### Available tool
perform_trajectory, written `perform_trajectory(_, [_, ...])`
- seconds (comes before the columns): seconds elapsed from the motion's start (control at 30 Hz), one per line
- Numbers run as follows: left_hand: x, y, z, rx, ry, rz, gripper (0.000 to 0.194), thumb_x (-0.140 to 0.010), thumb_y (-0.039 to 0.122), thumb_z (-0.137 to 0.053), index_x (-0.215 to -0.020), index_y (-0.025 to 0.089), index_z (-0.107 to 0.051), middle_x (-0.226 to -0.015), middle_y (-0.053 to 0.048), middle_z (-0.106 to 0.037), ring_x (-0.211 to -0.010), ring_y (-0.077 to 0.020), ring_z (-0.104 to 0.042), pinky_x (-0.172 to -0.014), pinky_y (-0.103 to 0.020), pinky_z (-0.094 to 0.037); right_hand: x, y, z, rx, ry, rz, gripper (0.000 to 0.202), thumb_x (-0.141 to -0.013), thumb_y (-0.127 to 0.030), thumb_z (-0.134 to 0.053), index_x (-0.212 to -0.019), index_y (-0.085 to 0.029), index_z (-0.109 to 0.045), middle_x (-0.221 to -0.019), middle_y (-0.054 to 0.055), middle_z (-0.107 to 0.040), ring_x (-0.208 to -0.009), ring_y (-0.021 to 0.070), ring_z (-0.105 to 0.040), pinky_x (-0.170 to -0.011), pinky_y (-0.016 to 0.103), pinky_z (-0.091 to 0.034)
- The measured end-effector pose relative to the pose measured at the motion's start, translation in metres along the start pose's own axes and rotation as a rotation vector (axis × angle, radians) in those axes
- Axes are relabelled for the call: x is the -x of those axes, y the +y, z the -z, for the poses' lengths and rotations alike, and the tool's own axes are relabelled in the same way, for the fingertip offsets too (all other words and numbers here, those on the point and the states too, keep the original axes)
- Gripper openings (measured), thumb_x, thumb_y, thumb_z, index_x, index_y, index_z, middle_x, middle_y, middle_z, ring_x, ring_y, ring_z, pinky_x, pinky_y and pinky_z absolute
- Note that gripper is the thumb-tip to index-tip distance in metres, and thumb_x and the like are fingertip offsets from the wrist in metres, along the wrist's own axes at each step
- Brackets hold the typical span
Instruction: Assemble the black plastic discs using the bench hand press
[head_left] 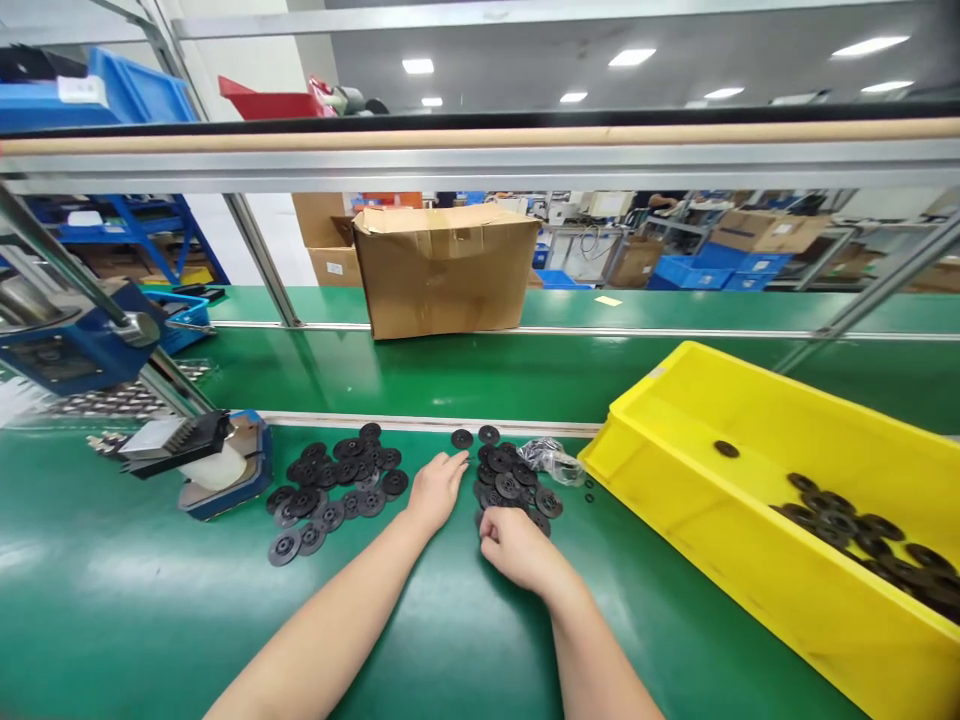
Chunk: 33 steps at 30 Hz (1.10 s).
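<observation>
My left hand (437, 492) lies low over the green bench, its fingers stretched out just short of a black ribbed disc (462, 439). Nothing shows clearly in its grasp. My right hand (519, 548) is curled at the near edge of the right-hand pile of black discs (507, 485); its fingertips are tucked under, so what they hold is hidden. Left of my hands spreads a second group of black discs (330, 515), some overlapping. A crumpled clear plastic bag (553, 460) touches the right-hand pile, with small black rings (589, 497) beside it.
A large yellow bin (697, 500) with black discs inside stands at the right. To the left is a blue press-like machine (225, 470) with a metal column. A cardboard box (450, 270) sits at the back, under a metal shelf frame (480, 170).
</observation>
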<state>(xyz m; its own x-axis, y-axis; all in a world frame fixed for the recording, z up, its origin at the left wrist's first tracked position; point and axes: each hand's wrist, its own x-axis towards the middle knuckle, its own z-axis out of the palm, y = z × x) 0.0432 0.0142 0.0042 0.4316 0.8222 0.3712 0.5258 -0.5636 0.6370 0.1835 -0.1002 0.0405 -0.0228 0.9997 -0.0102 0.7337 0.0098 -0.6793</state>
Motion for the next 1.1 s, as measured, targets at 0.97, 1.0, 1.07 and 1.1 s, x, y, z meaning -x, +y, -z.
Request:
perform_trajectory(0.97, [0.062,0.021,0.041,1.275,-0.187,0.799,0.045,-0.057,0.033,-0.086,-0.093,0.011,-0.071,-0.092,-0.010,-0.074,-0.090,-0.0269,-0.071,-0.084,-0.043,-0.059,-0.015,-0.013,-0.055,-0.258,0.422,0.084,0.017,-0.076,-0.019,-0.073,-0.090,-0.029,-0.076,-0.095,0.000,-0.068,-0.093,0.0164,-0.062,-0.088,0.029,-0.048])
perform_trajectory(1.0, [0.062,0.024,0.041,1.277,-0.186,0.780,0.045,-0.057,0.033,-0.086,-0.093,0.010,-0.070,-0.091,-0.010,-0.074,-0.089,-0.0259,-0.071,-0.085,-0.041,-0.059,-0.014,-0.014,-0.053,-0.269,0.419,0.090,0.017,-0.078,-0.019,-0.071,-0.090,-0.029,-0.076,-0.095,0.001,-0.069,-0.092,0.0169,-0.062,-0.087,0.030,-0.049])
perform_trajectory(1.07, [0.061,0.026,0.039,1.277,-0.174,0.747,0.046,-0.057,0.035,-0.087,-0.091,0.010,-0.069,-0.086,-0.009,-0.073,-0.083,-0.0233,-0.071,-0.081,-0.038,-0.059,-0.015,-0.016,-0.050,-0.295,0.405,0.124,0.016,-0.079,-0.020,-0.069,-0.090,-0.027,-0.077,-0.094,0.003,-0.070,-0.090,0.0184,-0.063,-0.086,0.032,-0.050])
perform_trajectory(1.1, [0.061,0.025,0.037,1.279,-0.166,0.734,0.046,-0.057,0.036,-0.087,-0.090,0.010,-0.068,-0.083,-0.009,-0.073,-0.079,-0.0214,-0.070,-0.077,-0.037,-0.059,-0.016,-0.017,-0.048,-0.306,0.391,0.151,0.016,-0.078,-0.020,-0.068,-0.091,-0.027,-0.077,-0.094,0.004,-0.070,-0.089,0.0188,-0.064,-0.085,0.032,-0.050])
